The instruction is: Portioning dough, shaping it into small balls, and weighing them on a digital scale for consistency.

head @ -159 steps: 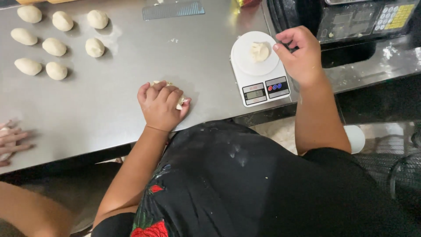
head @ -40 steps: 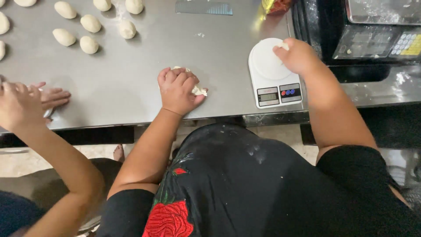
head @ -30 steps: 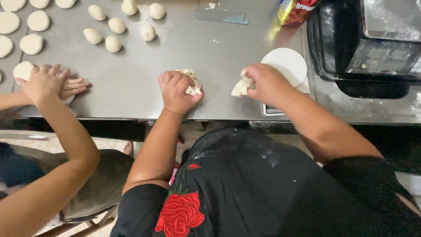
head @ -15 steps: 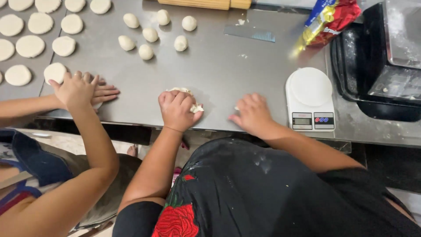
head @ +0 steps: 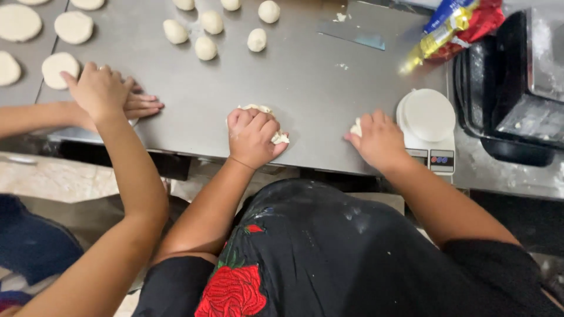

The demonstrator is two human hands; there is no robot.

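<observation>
The steel bench (head: pixel 305 82) carried both dough pieces close to its near edge, so a hard roll toward six o'clock could have pushed either off. The left hand (head: pixel 254 136) lay palm down, fingers curled shut over the larger dough lump (head: pixel 258 109). At three o'clock from it, the right hand (head: pixel 380 140) cupped the small dough piece (head: pixel 356 127), just beside the white scale (head: pixel 427 120), which it might have knocked.

head camera, looking steeply down, close over table (head: pixel 305 76)
</observation>
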